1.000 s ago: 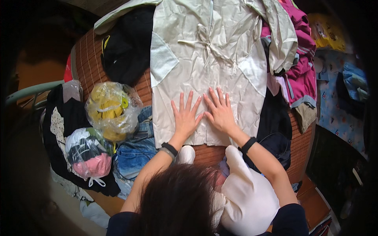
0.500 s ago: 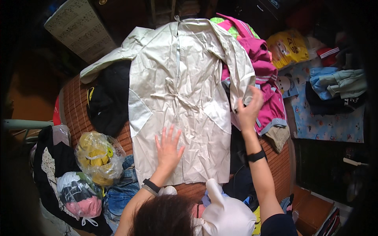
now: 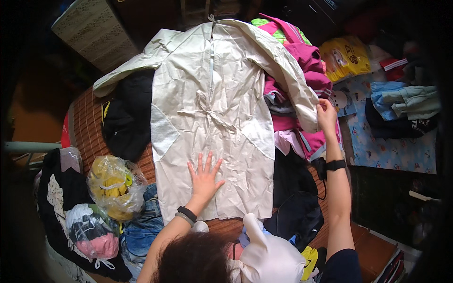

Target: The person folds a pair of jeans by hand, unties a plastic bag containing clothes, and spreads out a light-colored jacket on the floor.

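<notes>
A long cream coat [image 3: 188,80] lies spread on the brown mat, with tie strings knotted at its waist, a zip down the front and pale patch pockets at both sides. My left hand [image 3: 204,178] rests flat on its lower front, fingers spread. At the right, my right hand [image 3: 326,115] pinches the cuff end of the right-hand sleeve, which stretches out over magenta clothing [image 3: 306,61]. The other sleeve [image 3: 125,70] reaches out to the left across a black garment [image 3: 132,115].
Plastic bags of clothes [image 3: 115,186] and blue jeans [image 3: 144,226] lie at lower left. A yellow bag [image 3: 347,59] and folded clothes [image 3: 408,101] sit at right. A white rounded object [image 3: 269,254] is close in front of me. The striped mat [image 3: 85,115] shows at left.
My right hand has moved outward to the right and now grips the sleeve's cuff; the sleeve is straighter and further out. My left hand stays flat on the coat.
</notes>
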Motion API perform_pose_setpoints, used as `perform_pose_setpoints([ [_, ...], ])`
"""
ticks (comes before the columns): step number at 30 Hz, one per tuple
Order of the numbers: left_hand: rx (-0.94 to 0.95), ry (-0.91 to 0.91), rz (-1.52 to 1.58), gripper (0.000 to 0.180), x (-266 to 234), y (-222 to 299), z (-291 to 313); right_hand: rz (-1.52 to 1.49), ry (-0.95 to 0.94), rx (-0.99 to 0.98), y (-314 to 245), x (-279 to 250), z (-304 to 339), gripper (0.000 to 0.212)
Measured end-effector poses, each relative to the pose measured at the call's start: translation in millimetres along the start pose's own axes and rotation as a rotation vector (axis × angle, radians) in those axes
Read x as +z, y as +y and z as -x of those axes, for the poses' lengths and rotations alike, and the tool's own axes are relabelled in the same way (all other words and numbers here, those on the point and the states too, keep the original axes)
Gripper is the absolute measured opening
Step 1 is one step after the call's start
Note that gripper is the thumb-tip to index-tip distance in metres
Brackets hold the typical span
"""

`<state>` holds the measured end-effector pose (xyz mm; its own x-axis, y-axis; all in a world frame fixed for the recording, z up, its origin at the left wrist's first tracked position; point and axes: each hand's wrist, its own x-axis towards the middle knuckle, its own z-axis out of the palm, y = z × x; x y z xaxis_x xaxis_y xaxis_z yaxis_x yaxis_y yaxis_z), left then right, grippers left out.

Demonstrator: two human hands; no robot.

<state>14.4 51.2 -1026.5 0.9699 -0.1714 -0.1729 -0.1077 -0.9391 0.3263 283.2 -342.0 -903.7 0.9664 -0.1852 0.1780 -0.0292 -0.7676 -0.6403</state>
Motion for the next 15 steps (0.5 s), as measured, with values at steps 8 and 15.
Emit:
perform_pose_setpoints([
  [8,-0.024,-0.021,0.001,0.096,-3,-5,5,-0.633,-0.23,0.34,0,-46,-27,0.04],
  [15,0.004,-0.032,0.001,0.099,0,-5,4,-0.495,-0.053,0.255,24,-85,-36,0.042],
])
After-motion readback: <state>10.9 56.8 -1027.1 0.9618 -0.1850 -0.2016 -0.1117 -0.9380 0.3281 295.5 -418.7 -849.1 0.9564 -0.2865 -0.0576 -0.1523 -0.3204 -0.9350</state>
